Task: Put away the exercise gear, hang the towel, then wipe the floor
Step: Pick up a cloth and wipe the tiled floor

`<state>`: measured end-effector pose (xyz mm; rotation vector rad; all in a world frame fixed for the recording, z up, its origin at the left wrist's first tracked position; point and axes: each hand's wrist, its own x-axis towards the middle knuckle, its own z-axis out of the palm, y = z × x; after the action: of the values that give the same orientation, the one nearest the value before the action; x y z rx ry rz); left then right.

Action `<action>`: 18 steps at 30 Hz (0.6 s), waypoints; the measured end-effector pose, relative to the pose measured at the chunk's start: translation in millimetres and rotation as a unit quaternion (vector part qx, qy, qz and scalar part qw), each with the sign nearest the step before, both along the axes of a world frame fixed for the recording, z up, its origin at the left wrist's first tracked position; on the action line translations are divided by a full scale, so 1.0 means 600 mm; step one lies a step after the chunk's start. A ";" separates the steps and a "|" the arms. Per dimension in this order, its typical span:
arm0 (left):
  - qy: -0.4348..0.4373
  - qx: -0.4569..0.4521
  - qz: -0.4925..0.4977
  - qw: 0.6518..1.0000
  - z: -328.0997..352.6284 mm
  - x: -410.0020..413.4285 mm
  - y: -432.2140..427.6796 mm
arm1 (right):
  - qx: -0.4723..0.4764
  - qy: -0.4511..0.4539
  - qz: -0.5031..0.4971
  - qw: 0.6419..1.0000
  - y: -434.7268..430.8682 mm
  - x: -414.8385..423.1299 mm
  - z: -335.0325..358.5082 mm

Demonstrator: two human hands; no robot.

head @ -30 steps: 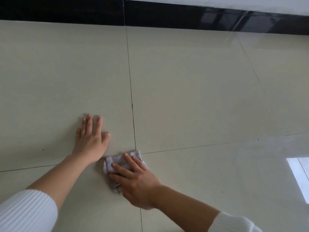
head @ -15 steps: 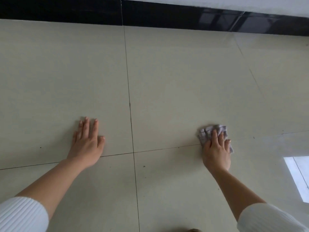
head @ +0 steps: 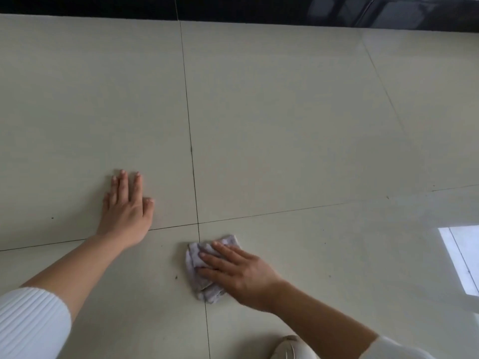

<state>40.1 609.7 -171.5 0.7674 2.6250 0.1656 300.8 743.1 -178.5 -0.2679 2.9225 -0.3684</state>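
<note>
A crumpled grey cloth lies on the pale tiled floor, just below the crossing of two grout lines. My right hand presses flat on the cloth with straight fingers that point left; part of the cloth is hidden under the palm. My left hand rests flat on the floor to the left of the vertical grout line, fingers spread and pointing away from me, holding nothing. Both forearms are bare below white ribbed sleeves.
A black skirting band runs along the far edge of the floor. A bright window reflection shows on the tiles at the right. A beige shoe or knee pokes in at the bottom edge. Small dark specks dot the floor near the cloth.
My right hand slid the cloth out to the right half a second ago and has swept it back left and nearer to me. My left hand stayed planted.
</note>
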 end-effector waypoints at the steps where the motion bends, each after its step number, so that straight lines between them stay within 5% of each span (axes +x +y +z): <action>1: 0.000 0.001 0.001 1.000 0.001 0.002 0.001 | 0.005 0.014 -0.021 1.000 0.032 0.007 -0.006; 4: -0.017 -0.013 0.004 1.000 0.001 0.003 0.005 | 0.027 0.019 -0.199 0.980 0.137 0.014 -0.008; 8: -0.064 -0.115 -0.052 0.990 0.015 -0.024 0.000 | 0.028 -0.047 -0.481 0.875 0.251 -0.030 0.017; 11: -0.071 -0.177 -0.128 0.973 0.040 -0.040 -0.009 | -0.006 -0.099 -0.562 0.821 0.277 -0.113 0.027; 18: -0.049 -0.191 -0.047 0.979 0.047 -0.033 -0.073 | 0.016 -0.082 -0.239 0.967 0.059 -0.309 0.019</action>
<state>20.3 565.6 -143.2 0.7233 2.4145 -0.3108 115.4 778.8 -166.9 0.4616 2.7951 -0.3846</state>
